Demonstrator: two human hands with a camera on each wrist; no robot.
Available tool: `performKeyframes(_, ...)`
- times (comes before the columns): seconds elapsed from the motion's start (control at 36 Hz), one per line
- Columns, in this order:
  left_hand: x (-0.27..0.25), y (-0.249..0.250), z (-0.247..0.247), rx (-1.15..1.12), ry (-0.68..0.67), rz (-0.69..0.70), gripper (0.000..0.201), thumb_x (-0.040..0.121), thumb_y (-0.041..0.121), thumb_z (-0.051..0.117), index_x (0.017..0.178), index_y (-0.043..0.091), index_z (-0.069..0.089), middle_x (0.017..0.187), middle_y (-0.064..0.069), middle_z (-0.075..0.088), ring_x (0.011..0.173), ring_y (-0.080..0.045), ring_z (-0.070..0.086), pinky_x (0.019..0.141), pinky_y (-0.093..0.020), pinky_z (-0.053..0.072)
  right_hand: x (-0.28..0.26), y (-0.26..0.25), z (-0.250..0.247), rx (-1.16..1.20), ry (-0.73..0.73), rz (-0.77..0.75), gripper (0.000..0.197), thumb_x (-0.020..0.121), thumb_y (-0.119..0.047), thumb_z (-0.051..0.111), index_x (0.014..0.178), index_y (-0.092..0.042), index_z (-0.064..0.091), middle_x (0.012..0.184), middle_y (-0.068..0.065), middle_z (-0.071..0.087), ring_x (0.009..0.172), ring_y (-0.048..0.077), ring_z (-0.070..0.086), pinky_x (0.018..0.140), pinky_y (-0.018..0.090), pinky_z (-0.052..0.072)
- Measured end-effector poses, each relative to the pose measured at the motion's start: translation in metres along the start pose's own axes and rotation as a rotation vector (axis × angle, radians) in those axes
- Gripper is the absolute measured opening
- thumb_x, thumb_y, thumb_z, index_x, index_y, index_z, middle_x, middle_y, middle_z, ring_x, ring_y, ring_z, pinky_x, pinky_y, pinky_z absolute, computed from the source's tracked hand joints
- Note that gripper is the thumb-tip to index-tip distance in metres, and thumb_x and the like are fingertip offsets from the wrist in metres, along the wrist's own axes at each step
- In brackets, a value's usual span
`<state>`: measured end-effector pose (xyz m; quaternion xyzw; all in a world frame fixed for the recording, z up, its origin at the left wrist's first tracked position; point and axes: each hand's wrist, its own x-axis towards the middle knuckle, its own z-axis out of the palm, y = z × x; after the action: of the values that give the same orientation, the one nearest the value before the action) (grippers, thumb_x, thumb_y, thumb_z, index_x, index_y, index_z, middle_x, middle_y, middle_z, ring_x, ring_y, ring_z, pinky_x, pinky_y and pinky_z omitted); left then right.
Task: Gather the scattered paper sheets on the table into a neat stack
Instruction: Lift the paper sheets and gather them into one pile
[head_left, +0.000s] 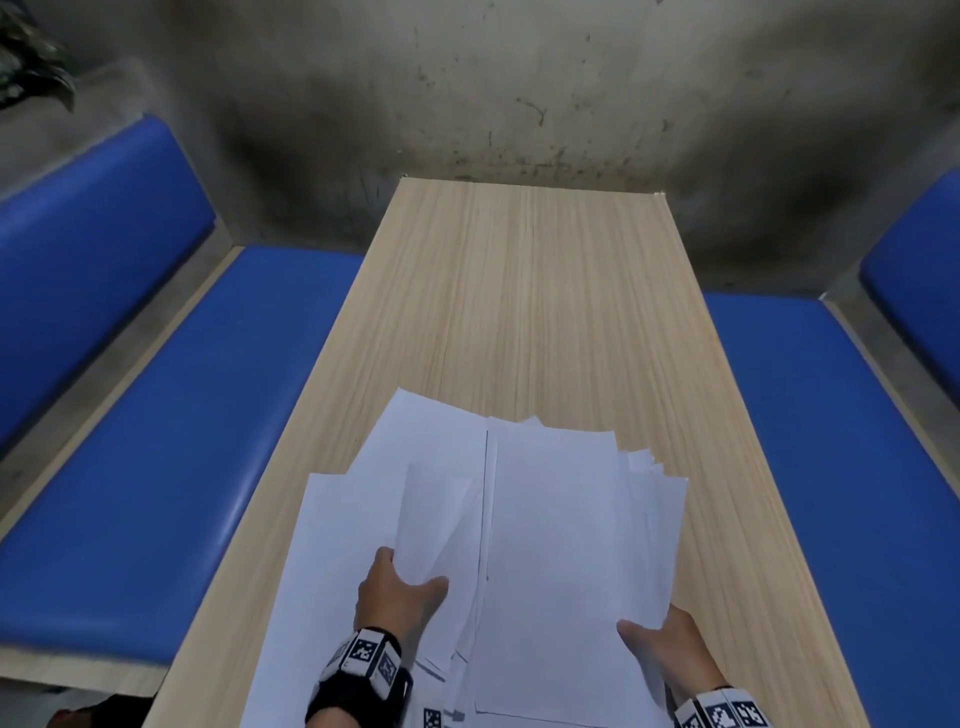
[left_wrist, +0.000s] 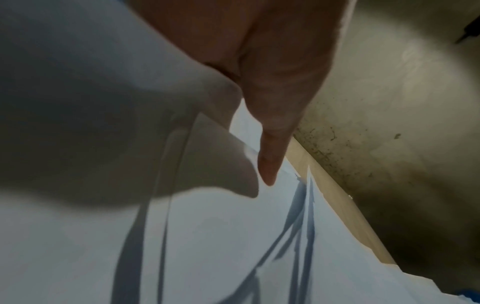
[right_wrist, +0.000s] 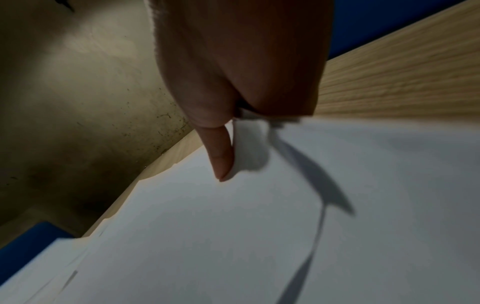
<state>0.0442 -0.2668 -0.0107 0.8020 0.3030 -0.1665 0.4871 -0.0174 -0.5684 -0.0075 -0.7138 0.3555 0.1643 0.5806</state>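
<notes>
Several white paper sheets (head_left: 550, 519) lie fanned and overlapping on the near end of the wooden table (head_left: 530, 291). My left hand (head_left: 400, 587) pinches a few curled sheets (head_left: 441, 514) at the pile's left, thumb on top and fingers hidden beneath. In the left wrist view the thumb (left_wrist: 272, 144) lies over bent paper (left_wrist: 130, 123). My right hand (head_left: 660, 644) grips the bigger bundle at its near right edge, thumb on top. The right wrist view shows that thumb (right_wrist: 221, 156) pressing on the top sheet (right_wrist: 233, 226). One sheet (head_left: 296, 597) sticks out over the table's left edge.
Blue padded benches (head_left: 171, 431) (head_left: 810, 441) run along both sides of the table. A stained concrete wall (head_left: 467, 93) stands behind its far end. The far half of the tabletop shows bare wood grain.
</notes>
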Motion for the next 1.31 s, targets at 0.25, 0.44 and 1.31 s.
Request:
performKeyframes(0.25, 0.005, -0.007, -0.013, 0.055, -0.125, 0.071, 0.015, 0.066, 0.014, 0.078, 0.077, 0.017, 0.068, 0.079, -0.006, 0.074, 0.075, -0.027, 0.072, 0.065, -0.035, 0.062, -0.003, -0.001, -0.002, 0.02, -0.001, -0.029, 0.026, 0.083, 0.004, 0.064, 0.08, -0.022, 0.063, 0.083, -0.004, 0.069, 0.079, 0.017, 0.065, 0.079, 0.035, 0.051)
performKeyframes(0.44, 0.018, -0.005, -0.063, 0.047, -0.152, 0.15, 0.006, 0.076, 0.017, 0.072, 0.076, 0.013, 0.075, 0.077, -0.007, 0.078, 0.078, -0.032, 0.074, 0.072, -0.043, 0.058, -0.006, -0.006, -0.006, 0.041, -0.013, -0.089, 0.03, 0.086, 0.008, 0.061, 0.082, -0.022, 0.057, 0.081, -0.009, 0.062, 0.074, 0.006, 0.057, 0.086, 0.034, 0.044)
performKeyframes(1.31, -0.031, 0.1, -0.162, -0.144, 0.131, 0.57, 0.021, 0.092, 0.009, 0.061, 0.075, 0.02, 0.066, 0.057, 0.018, 0.072, 0.052, 0.005, 0.065, 0.046, -0.004, 0.046, 0.016, 0.006, -0.002, 0.287, -0.049, 0.009, 0.019, 0.087, 0.013, 0.06, 0.103, 0.005, 0.065, 0.101, 0.023, 0.073, 0.094, 0.039, 0.069, 0.088, 0.049, 0.052)
